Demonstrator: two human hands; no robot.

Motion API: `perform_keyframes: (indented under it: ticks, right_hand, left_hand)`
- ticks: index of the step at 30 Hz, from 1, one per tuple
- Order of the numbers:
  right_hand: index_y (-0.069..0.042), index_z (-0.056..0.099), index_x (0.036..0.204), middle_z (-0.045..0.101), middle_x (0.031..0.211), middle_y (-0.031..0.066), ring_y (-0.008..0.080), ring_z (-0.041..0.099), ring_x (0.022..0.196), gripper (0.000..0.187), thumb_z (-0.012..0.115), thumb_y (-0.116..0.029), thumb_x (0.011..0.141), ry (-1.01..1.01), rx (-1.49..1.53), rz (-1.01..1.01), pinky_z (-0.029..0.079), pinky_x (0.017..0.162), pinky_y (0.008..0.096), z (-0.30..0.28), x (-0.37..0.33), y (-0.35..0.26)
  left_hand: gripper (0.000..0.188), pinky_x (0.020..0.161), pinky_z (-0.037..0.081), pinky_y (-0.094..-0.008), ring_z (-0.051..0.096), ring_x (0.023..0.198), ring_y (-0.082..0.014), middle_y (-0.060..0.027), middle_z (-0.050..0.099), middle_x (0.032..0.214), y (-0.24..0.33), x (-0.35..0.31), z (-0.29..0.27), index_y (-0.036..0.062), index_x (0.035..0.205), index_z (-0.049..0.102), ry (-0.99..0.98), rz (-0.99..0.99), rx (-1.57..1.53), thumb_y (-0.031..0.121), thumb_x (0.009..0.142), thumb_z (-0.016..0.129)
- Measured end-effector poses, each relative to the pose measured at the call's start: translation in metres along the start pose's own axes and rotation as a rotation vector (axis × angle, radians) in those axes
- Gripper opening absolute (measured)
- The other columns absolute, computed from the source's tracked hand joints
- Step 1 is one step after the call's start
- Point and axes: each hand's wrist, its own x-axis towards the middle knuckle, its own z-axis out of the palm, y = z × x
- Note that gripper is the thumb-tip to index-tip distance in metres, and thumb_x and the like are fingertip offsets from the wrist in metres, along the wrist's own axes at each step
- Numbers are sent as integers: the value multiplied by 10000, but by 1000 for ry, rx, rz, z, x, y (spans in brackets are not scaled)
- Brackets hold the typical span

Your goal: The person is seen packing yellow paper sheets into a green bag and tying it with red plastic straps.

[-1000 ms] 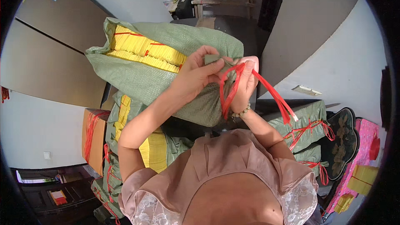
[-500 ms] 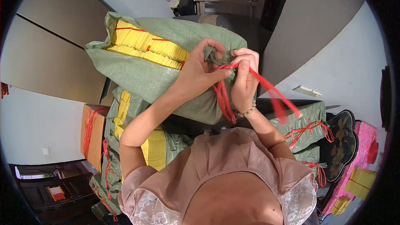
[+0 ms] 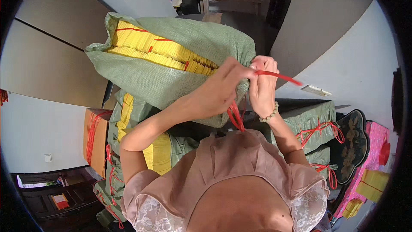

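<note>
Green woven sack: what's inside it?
The green woven sack holds stacked yellow paper bundles banded with thin red ties, seen through its open slit. How deep the stack goes is hidden by the weave.

I have both hands raised at the gathered mouth of the green woven sack (image 3: 171, 66); my left hand (image 3: 219, 90) is closed, its fingers pinching right at that mouth, forearm bent up from the elbow below it. My right hand (image 3: 262, 81) stands upright just beside the left, fingers curled shut, beaded wrist below.
</note>
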Motion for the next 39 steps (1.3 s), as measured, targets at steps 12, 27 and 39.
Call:
perform_keyframes:
  ticks: [12,27,39]
  right_hand:
    - [-86,588,1053,523,1084,110,300,483,1046,282,607,-192,792,-285,70,-456,341,876,394,-9,61,22]
    - [-71,575,941,487,869,55,234,480,870,245,619,-208,743,-742,361,-610,304,811,339,3,74,24]
    - [-61,539,934,472,853,70,241,454,846,238,620,-107,715,-792,314,-606,295,804,320,0,78,13]
  left_hand:
    - [330,814,445,-400,522,945,-322,-142,467,1021,1,25,-9,23,1010,499,-477,201,62,-65,704,587]
    - [452,753,469,-390,574,913,-285,-101,558,993,26,-25,3,82,1043,574,390,-16,314,173,663,802]
    - [493,720,376,-397,514,849,-280,-96,541,951,62,-34,77,88,1068,516,464,-563,847,138,645,763]
